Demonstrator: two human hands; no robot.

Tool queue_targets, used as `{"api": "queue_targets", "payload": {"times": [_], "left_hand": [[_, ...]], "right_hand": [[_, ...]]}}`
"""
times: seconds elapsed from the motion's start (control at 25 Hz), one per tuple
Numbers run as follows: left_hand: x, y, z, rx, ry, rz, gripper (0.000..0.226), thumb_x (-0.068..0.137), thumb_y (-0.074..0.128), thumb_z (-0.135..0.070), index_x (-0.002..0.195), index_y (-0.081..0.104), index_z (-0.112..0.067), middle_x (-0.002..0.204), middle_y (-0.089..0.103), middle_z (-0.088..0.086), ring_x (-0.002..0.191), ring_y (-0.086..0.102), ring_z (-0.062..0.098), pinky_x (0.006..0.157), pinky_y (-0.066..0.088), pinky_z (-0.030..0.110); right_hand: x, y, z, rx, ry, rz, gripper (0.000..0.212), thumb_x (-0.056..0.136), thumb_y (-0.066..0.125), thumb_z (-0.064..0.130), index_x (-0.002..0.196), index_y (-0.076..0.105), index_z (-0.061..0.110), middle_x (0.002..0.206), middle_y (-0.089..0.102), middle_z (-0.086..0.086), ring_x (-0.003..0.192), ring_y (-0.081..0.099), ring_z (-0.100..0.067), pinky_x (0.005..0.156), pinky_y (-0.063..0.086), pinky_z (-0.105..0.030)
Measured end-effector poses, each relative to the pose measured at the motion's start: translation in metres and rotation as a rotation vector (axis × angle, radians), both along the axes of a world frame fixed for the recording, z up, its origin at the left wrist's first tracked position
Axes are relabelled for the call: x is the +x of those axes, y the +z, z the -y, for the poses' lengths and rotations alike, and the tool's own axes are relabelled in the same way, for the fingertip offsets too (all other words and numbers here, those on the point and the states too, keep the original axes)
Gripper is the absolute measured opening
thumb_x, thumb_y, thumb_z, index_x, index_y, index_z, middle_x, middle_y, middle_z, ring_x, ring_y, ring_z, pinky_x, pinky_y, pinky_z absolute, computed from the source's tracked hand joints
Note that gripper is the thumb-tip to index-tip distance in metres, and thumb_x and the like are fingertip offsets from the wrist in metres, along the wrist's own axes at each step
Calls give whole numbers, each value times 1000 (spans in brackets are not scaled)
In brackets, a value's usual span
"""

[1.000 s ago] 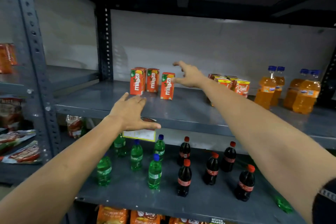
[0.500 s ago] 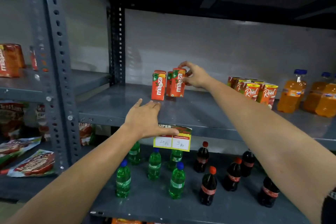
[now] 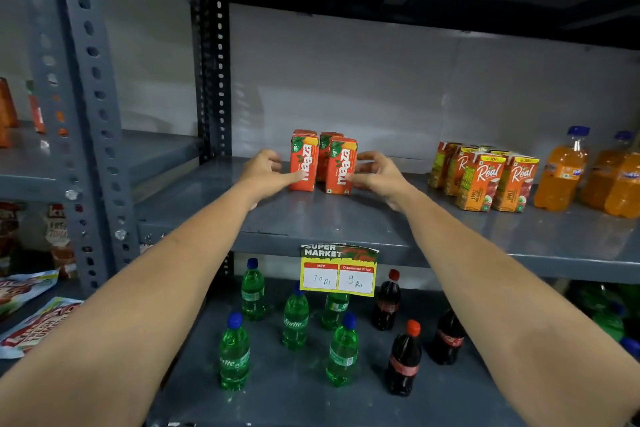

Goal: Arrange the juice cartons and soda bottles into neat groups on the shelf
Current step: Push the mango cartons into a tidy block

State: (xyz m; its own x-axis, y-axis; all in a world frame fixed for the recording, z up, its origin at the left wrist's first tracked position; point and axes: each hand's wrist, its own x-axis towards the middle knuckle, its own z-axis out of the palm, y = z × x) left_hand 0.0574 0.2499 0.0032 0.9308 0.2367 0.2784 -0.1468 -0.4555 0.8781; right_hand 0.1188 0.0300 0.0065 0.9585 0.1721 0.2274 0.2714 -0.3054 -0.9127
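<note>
Several red Maaza juice cartons (image 3: 323, 163) stand upright in a tight cluster on the middle shelf (image 3: 311, 225). My left hand (image 3: 266, 173) presses against the cluster's left side with curled fingers. On the other side my right hand (image 3: 377, 173) touches the front right carton. Both hands cup the group between them. Further right stand several orange Real cartons (image 3: 488, 177) and orange soda bottles (image 3: 562, 172). On the lower shelf, green Sprite bottles (image 3: 296, 319) and dark cola bottles (image 3: 403, 359) stand scattered.
A yellow price tag (image 3: 338, 270) hangs from the middle shelf's front edge. A perforated grey upright (image 3: 90, 114) rises at the left, with snack packets (image 3: 31, 322) and more cartons on the neighbouring rack beyond it. A grey wall backs the shelf.
My left hand rose from the shelf's front edge to the cluster's left side. My right hand came around to the right side. The cartons now stand closer together.
</note>
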Motion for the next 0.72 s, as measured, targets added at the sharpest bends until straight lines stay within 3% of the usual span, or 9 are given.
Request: {"api": "queue_targets", "payload": {"times": [0.12, 0.2, 0.28, 0.36, 0.52, 0.72], "left_hand": [[17, 0, 0, 71, -57, 1, 68, 71, 83, -25, 128, 51, -8, 128, 62, 12, 112, 61, 22, 94, 49, 34], [24, 0, -1, 118, -42, 18, 63, 72, 82, -22, 125, 53, -8, 127, 63, 11, 111, 61, 23, 95, 49, 36], [28, -1, -4, 136, -23, 30, 56, 73, 81, -20, 122, 55, -8, 124, 64, 11, 110, 62, 23, 93, 50, 35], [32, -1, -6, 130, -32, 44, 53, 73, 81, -19, 119, 57, -8, 122, 65, 10, 108, 64, 22, 91, 50, 34], [32, -2, -7, 92, -40, 55, 52, 73, 81, -17, 119, 58, -7, 122, 65, 11, 109, 63, 22, 88, 50, 31], [31, -5, -7, 69, -55, 53, 53, 75, 80, -15, 122, 57, -6, 125, 64, 12, 113, 62, 22, 92, 48, 32]], "right_hand": [[5, 1, 0, -48, 34, -25, 61, 76, 78, 11, 128, 46, 7, 118, 64, -14, 108, 64, -24, 97, 53, -43], [6, 1, -2, -88, 52, 3, 56, 78, 77, 10, 127, 50, 3, 110, 64, -11, 99, 63, -18, 89, 55, -33], [7, -2, -3, -119, 65, 44, 54, 78, 77, 11, 126, 53, 2, 112, 65, -14, 97, 62, -16, 76, 53, -20], [10, -4, -4, -140, 73, 87, 54, 78, 77, 12, 126, 54, 2, 118, 65, -16, 98, 61, -15, 73, 50, -17], [13, -5, -5, -178, 96, 111, 56, 79, 76, 18, 128, 54, 4, 123, 64, -13, 110, 61, -21, 93, 52, -33], [11, -5, -6, -183, 121, 68, 52, 82, 73, 17, 129, 54, 4, 125, 64, -14, 108, 61, -18, 100, 50, -38]]}}
